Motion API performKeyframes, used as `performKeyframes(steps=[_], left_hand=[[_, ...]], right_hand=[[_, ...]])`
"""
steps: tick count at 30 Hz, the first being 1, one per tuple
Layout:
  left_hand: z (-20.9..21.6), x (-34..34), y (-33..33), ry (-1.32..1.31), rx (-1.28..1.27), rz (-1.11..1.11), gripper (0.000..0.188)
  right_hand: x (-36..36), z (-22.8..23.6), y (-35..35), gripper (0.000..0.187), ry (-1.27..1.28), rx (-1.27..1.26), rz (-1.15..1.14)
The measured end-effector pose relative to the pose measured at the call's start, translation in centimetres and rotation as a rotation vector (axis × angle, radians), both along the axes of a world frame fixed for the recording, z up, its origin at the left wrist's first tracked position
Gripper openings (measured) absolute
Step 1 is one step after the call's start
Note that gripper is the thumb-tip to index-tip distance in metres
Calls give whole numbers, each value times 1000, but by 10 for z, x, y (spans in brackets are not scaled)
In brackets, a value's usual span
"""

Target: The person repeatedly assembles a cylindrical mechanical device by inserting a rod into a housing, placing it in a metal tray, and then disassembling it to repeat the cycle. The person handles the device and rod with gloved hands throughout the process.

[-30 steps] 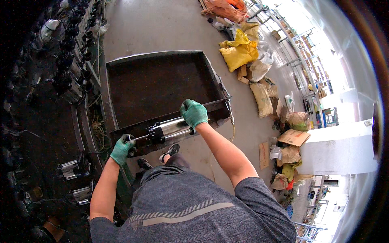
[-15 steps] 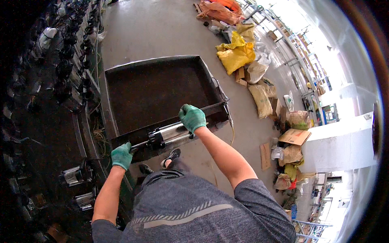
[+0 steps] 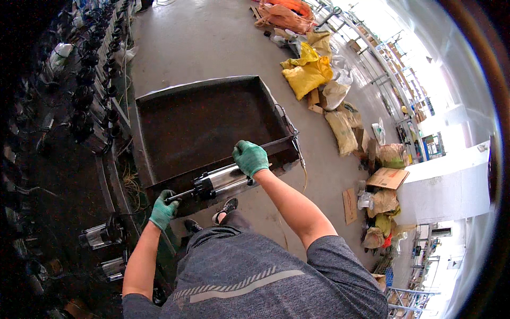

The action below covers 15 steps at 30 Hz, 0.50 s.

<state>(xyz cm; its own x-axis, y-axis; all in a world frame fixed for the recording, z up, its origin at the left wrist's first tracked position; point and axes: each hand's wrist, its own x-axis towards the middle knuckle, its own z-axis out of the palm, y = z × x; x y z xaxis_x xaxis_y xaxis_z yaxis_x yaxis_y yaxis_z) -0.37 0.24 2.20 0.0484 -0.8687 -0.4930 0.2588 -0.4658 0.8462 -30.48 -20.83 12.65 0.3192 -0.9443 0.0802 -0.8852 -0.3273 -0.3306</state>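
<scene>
Gleaming metal cylinder (image 3: 222, 176); green-gloved hands (image 3: 252, 158)

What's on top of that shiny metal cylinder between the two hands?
The right hand, in a green glove, lies over the right-hand part of the shiny metal cylinder. Left of the glove, bare silver surface shows. Whatever is under the glove is covered.

Green gloves (image 3: 251, 159); dark grey short-sleeved shirt (image 3: 239, 252); pale band (image 3: 255, 287) beside slanted hatching (image 3: 228, 285); black-and-white shoes (image 3: 230, 205).
</scene>
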Motion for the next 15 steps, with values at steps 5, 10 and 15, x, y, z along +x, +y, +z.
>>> performKeyframes(steps=[5, 10, 15], left_hand=[[-17, -1, -5, -570, -397, -83, 24], [10, 20, -27, -636, -86, -496, 19], [3, 23, -29, -759, -248, -509, 24]], right_hand=[[-2, -11, -2, 18, -10, -76, 3], [-4, -8, -4, 22, 15, -9, 34], [0, -6, -4, 22, -18, -15, 33]])
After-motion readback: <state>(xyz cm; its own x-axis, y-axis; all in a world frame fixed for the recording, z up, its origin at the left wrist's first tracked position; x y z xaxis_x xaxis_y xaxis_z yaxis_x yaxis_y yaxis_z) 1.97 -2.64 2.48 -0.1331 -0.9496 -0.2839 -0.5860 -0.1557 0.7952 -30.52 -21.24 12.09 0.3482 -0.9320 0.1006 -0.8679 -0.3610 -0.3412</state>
